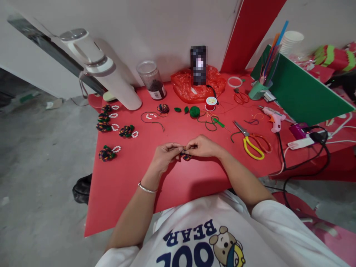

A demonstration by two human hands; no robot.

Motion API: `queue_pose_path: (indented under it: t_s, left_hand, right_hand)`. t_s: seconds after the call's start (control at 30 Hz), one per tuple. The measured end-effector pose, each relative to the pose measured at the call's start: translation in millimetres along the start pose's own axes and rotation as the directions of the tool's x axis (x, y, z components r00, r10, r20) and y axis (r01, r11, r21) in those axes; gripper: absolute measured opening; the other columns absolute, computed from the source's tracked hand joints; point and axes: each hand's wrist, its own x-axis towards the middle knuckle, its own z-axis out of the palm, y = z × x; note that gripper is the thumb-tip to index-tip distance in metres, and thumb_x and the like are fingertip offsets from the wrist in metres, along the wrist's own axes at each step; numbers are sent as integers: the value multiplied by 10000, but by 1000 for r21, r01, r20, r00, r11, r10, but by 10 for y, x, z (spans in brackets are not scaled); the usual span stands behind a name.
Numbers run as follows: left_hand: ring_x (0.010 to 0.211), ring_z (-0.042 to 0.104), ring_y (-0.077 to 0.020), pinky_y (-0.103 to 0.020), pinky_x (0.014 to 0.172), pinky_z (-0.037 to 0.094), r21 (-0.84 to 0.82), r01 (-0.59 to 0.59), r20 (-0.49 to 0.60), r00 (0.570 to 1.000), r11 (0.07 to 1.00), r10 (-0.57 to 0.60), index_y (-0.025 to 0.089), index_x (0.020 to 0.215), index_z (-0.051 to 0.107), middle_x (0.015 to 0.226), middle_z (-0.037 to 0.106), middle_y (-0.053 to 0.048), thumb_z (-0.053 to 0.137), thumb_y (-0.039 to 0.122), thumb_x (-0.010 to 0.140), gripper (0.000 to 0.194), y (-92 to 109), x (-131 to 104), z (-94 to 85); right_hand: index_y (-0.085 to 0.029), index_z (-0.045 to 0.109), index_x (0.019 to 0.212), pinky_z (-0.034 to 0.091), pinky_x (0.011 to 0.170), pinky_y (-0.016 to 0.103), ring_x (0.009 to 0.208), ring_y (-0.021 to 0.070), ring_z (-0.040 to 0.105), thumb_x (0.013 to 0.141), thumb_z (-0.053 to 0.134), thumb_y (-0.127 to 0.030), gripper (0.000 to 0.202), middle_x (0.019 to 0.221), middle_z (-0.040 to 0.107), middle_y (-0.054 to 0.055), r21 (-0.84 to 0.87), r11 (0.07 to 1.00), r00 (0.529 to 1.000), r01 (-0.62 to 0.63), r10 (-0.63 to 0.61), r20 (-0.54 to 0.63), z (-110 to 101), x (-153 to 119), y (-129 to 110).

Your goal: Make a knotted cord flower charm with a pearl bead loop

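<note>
Over the middle of the red table (133, 193), my left hand (166, 155) and my right hand (204, 147) meet fingertip to fingertip. Both pinch a small dark multicoloured yarn piece (186, 157), partly hidden by the fingers. Just beyond the hands lie a green yarn ball (194, 111), small green crocheted leaves (177, 110) and a green-handled crochet hook (218, 122). A multicoloured yarn ball (163, 108) sits farther left, near a short string of white beads (151, 116). Several dark yarn ornaments with white bead loops, such as one ornament (107, 153), are at the left edge.
Yellow-and-red-handled scissors (251, 146), a pink glue gun (275, 118) and a power strip (306, 142) with cables are on the right. A white tumbler (119, 85), a clear jar (152, 83), a red plastic bag (180, 87) and a propped phone (198, 66) line the back.
</note>
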Motion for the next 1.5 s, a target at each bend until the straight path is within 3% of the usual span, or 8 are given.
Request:
queue_pose_path:
  t_s: [0.23, 0.47, 0.67, 0.83, 1.03, 1.23, 1.37, 1.5]
  left_hand:
    - [475, 568, -135, -273, 498, 470, 147, -118, -44, 991, 982, 126, 141, 782, 761, 549, 642, -12, 836, 367, 628, 284, 21, 10, -89]
    - [645, 654, -171, -276, 628, 504, 399, -201, -20, 974, 895, 227, 171, 766, 783, 716, 752, -58, 732, 308, 704, 159, 2, 5, -156]
    - [731, 701, -201, -290, 698, 528, 511, -220, 26, 970, 831, 241, 194, 785, 790, 781, 779, -56, 667, 299, 761, 163, -1, -14, -220]
    - [741, 705, -198, -283, 693, 524, 575, -213, 33, 971, 790, 238, 210, 814, 799, 810, 786, -47, 639, 294, 791, 182, -26, -8, -273]
    - [756, 705, -201, -283, 700, 516, 550, -199, 22, 974, 811, 224, 202, 841, 803, 830, 789, -59, 654, 316, 795, 193, -62, 12, -280]
    - [751, 700, -215, -294, 690, 503, 483, -166, 20, 984, 860, 179, 207, 846, 805, 810, 786, -65, 713, 319, 766, 166, -5, -31, -226]
    - [708, 674, -200, -285, 661, 478, 532, -178, 16, 979, 828, 201, 215, 838, 804, 782, 777, -50, 710, 302, 773, 144, 52, -74, -192]
    - [714, 668, -201, -286, 671, 466, 600, -209, 51, 973, 773, 223, 219, 845, 802, 790, 777, -45, 674, 295, 795, 157, 58, -70, -198]
  right_hand:
    - [-137, 768, 815, 359, 592, 204, 595, 90, 519, 768, 653, -227, 154, 647, 664, -11, -108, 994, 999, 10, -15, -47, -187, -65, -43]
    - [-146, 732, 760, 340, 589, 214, 584, 90, 510, 720, 600, -180, 141, 630, 628, -24, -278, 960, 999, -41, 44, 5, -331, -143, -112]
    - [-156, 718, 702, 307, 580, 235, 616, 110, 536, 684, 602, -160, 117, 660, 665, -1, -432, 896, 994, -104, 104, -24, -416, -168, -61]
    - [-165, 707, 698, 317, 594, 235, 620, 111, 525, 701, 594, -181, 115, 649, 650, -9, -453, 885, 993, -111, 83, -83, -512, -201, -26]
    - [-162, 735, 751, 386, 639, 228, 662, 128, 588, 714, 604, -156, 136, 684, 700, 9, -355, 926, 986, -128, 80, -149, -546, -195, -16]
    - [-162, 692, 731, 463, 651, 230, 703, 136, 651, 651, 605, -75, 146, 896, 780, 62, -134, 986, 971, -98, 65, -229, -513, -195, -19]
    - [-164, 662, 723, 490, 613, 222, 689, 151, 694, 669, 602, -85, 113, 772, 760, 47, 21, 994, 983, -108, 110, -149, -505, -211, -50]
    - [-153, 717, 908, 513, 621, 234, 697, 152, 705, 762, 621, -155, 175, 784, 759, 44, 115, 981, 984, -158, 166, -63, -517, -205, -17]
